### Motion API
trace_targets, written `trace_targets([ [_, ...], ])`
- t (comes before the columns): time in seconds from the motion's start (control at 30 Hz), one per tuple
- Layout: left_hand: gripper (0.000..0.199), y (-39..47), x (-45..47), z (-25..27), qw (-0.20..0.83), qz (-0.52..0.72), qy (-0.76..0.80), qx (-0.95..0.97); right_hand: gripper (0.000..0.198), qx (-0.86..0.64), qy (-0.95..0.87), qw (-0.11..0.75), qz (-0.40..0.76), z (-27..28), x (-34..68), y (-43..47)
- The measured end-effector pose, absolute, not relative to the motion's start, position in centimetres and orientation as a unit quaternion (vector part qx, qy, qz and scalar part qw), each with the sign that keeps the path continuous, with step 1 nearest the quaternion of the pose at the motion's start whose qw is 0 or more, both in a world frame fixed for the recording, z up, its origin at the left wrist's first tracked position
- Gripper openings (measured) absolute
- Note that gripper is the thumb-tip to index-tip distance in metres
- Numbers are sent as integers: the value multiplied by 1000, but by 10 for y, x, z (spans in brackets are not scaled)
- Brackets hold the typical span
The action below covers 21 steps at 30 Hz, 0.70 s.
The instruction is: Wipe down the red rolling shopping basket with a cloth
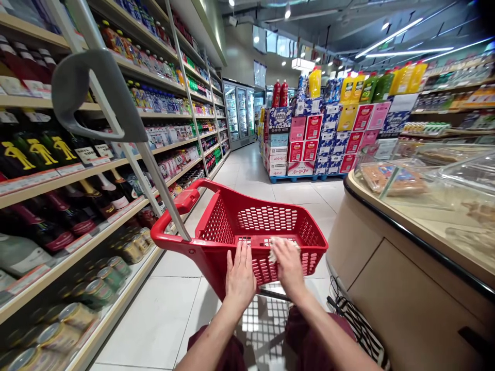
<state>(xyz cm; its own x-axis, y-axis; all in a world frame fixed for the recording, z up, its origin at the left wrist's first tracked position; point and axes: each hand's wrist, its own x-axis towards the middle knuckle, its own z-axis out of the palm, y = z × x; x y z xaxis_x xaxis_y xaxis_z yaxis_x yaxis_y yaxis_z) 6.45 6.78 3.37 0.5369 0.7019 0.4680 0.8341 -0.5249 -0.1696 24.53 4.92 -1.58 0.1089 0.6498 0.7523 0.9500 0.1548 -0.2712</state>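
In front of me stands a red plastic rolling shopping basket (pixel 266 208) with perforated walls and a grey pull handle (pixel 100 98) leaning up to the left. My left hand (pixel 240 270) lies flat against its near side, fingers stretched out just below the rim. Bunched under the fingers of my right hand (pixel 286 265) is a crumpled white cloth (pixel 275 253), pressed at the near rim toward the right. The basket's interior shows nothing in it apart from its slotted walls and floor.
Shelves of bottles and cans (pixel 104 275) run along the left. A curved display counter (pixel 382 247) with clear covers stands close on the right, with black cables (pixel 342 304) at its foot. Stacked drink cartons (pixel 303 139) rise ahead; glass-door fridges (pixel 240 111) stand beyond.
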Motion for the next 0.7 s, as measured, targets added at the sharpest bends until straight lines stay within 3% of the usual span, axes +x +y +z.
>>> trace_targets([
  [0.1, 64, 70, 57, 38, 190, -175, -461, -849, 54, -584, -685, 396, -179, -15, 242, 49],
  [0.27, 66, 73, 47, 42, 202, -183, -467, -841, 50, -688, -555, 420, -206, -18, 262, 47],
  [0.47, 64, 72, 42, 46, 203, -190, -466, -840, 53, -575, -686, 406, -184, -13, 231, 50],
  [0.7, 63, 76, 30, 50, 203, -191, -479, -832, 53, -657, -591, 427, -192, -12, 238, 50],
])
